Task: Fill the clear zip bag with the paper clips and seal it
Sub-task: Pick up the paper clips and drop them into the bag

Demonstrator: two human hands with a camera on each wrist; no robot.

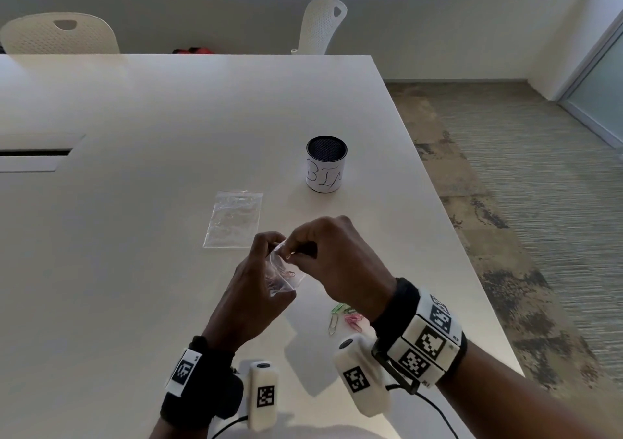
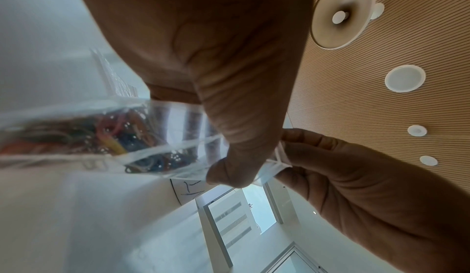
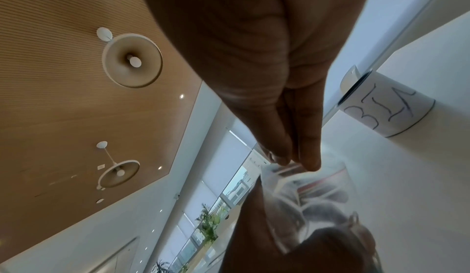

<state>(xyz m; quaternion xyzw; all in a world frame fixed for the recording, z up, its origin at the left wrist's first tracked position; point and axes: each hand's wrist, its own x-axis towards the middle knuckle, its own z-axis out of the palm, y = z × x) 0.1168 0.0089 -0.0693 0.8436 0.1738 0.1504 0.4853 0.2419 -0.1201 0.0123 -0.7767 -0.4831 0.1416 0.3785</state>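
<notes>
Both hands (image 1: 290, 270) pinch the zip bag (image 1: 281, 278) above the white table (image 1: 151, 108), carpet (image 1: 522, 176) beyond.

Bare table (image 1: 141, 108) is lying open to the left and far side. Passage ahead is being narrowed by a flat spare bag (image 1: 234, 219) and a labelled cup (image 1: 326, 164); loose paper clips (image 1: 345, 317) are lying near the right wrist.

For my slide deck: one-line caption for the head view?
Both hands pinch the clear zip bag of coloured paper clips; loose clips remain on the table.
</notes>
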